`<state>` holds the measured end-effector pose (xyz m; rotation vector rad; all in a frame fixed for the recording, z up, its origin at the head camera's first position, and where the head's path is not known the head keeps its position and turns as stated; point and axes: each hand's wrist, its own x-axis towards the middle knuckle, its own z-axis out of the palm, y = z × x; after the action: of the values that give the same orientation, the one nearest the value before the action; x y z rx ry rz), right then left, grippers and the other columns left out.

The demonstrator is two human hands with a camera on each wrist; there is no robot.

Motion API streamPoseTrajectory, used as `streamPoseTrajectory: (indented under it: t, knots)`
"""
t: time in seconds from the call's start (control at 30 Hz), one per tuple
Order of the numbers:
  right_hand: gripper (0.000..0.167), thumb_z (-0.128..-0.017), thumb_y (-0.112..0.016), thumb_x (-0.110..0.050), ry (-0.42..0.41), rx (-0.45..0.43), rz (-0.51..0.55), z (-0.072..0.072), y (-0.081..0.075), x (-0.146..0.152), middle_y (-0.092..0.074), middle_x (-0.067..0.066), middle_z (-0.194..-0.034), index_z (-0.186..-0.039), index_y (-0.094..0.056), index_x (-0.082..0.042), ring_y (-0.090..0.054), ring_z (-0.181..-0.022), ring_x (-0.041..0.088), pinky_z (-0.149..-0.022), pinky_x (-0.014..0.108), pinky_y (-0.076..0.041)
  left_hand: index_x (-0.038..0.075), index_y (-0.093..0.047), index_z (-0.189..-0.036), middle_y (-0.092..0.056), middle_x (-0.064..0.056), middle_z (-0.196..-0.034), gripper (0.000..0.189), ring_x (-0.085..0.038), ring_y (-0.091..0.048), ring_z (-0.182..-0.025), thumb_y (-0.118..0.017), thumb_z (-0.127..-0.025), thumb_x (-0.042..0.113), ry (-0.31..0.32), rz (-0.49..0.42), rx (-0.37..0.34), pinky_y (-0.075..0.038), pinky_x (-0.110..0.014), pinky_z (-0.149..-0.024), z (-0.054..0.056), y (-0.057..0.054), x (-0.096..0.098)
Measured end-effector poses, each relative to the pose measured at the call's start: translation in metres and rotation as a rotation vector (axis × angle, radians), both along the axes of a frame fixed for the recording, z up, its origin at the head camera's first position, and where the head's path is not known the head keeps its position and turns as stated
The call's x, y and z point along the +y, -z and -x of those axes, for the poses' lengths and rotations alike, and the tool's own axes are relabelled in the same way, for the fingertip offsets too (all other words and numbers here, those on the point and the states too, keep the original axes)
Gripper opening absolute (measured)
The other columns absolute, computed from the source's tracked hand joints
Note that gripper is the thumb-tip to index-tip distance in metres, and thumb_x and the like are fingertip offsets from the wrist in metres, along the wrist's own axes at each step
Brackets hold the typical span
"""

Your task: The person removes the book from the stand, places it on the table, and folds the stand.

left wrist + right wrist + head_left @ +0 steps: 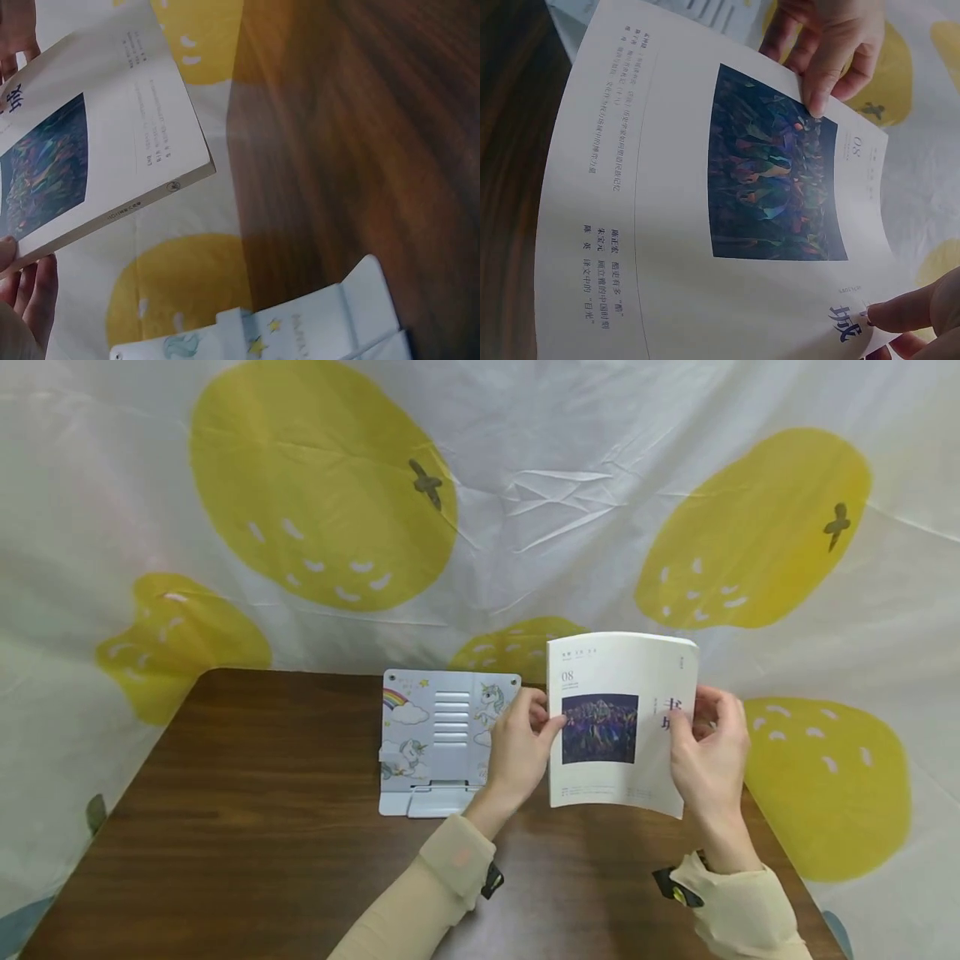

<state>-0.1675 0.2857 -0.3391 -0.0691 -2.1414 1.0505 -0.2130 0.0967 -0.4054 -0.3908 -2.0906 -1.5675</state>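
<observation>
You hold the white book (611,727) up above the surface (262,835), its printed cover facing you. Your left hand (520,743) pinches its left edge, thumb on the cover; your right hand (712,760) pinches the right edge likewise. To the book's left, a unicorn-printed stand (450,760) rests on the surface, before a cloth (555,552) with yellow fruit.

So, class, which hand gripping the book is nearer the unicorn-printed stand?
The left hand, gripping the book by its spine; in the head view it overlaps the stand, while the right hand grips the opposite edge, farther away.
</observation>
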Motion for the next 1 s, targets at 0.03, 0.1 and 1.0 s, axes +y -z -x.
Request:
streamPoseTrajectory:
  t: [0.03, 0.1, 1.0]
  knots:
    - [0.028, -0.090, -0.059, 0.005, 0.008, -0.002, -0.005, -0.001, 0.003, 0.003, -0.052, 0.007, -0.101, -0.117, -0.057, 0.006, -0.054, -0.077, 0.011, -0.064, 0.013, -0.044, 0.005, -0.058, -0.104, -0.060, -0.002, -0.082, 0.029, -0.014, -0.060, -0.072, -0.078, -0.084, 0.012, 0.007, 0.002, -0.008, -0.051, -0.021, -0.067, -0.001, 0.003, 0.003]
    - [0.027, -0.090, -0.059, 0.005, 0.017, -0.012, -0.014, -0.003, 0.008, 0.008, -0.052, 0.008, -0.100, -0.116, -0.058, 0.006, -0.054, -0.077, 0.011, -0.064, 0.012, -0.044, 0.006, -0.058, -0.104, -0.060, -0.001, -0.081, 0.030, -0.014, -0.061, -0.072, -0.078, -0.083, 0.012, 0.013, 0.007, -0.029, -0.051, -0.023, -0.067, -0.002, 0.008, 0.009]
    - [0.029, -0.090, -0.053, 0.005, 0.137, -0.247, -0.055, 0.002, 0.068, 0.056, -0.052, 0.020, -0.103, -0.119, -0.056, 0.009, -0.051, -0.088, 0.025, -0.070, 0.028, -0.037, 0.013, -0.057, -0.099, -0.057, 0.010, -0.074, 0.029, -0.004, -0.056, -0.066, -0.080, -0.082, 0.015, 0.079, -0.007, -0.321, -0.048, -0.021, -0.060, -0.017, 0.062, 0.063]
